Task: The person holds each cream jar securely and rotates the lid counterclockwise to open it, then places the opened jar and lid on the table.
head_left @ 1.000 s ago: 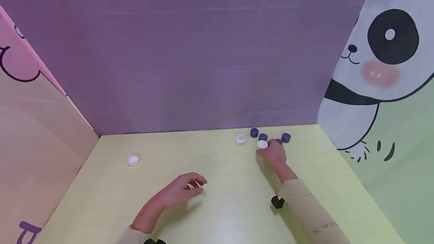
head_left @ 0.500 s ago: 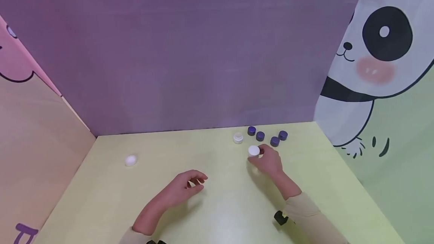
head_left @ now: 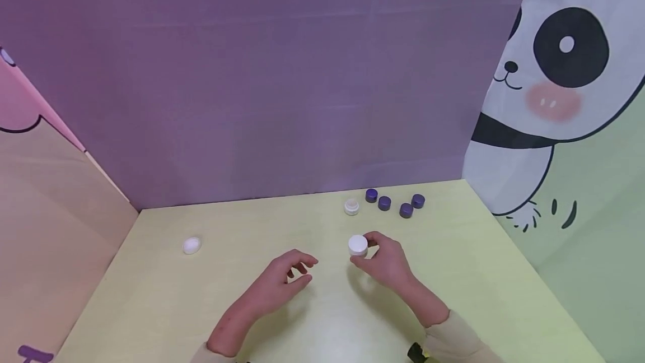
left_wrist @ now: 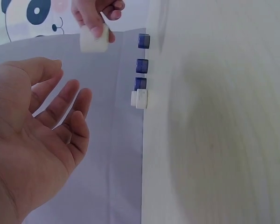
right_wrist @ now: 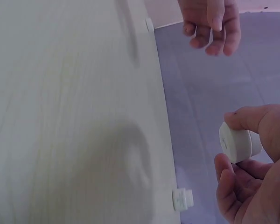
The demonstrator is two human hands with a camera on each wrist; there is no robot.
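In the head view my right hand (head_left: 385, 262) pinches a small white round jar (head_left: 358, 245) between thumb and fingers, above the table. The jar's smooth white upper face is turned toward the head camera. The right wrist view shows the same jar (right_wrist: 235, 142) from the side, with a wide part and a narrower part. My left hand (head_left: 277, 284) hovers to the left, fingers loosely bent and thumb apart, holding nothing. In the left wrist view its palm (left_wrist: 42, 140) faces the camera. A second white jar (head_left: 351, 206) with a narrower neck stands farther back.
Several small dark blue round pieces (head_left: 384, 203) stand near the table's back edge, right of the second jar. A flat white round piece (head_left: 191, 245) lies at the left on the pale table (head_left: 242, 228). A purple wall (head_left: 302, 99) rises behind.
My right hand has drawn the white jar away from the blue pieces, nearer to me and leftward toward the left hand. The left hand has barely moved, its fingers slightly more spread.
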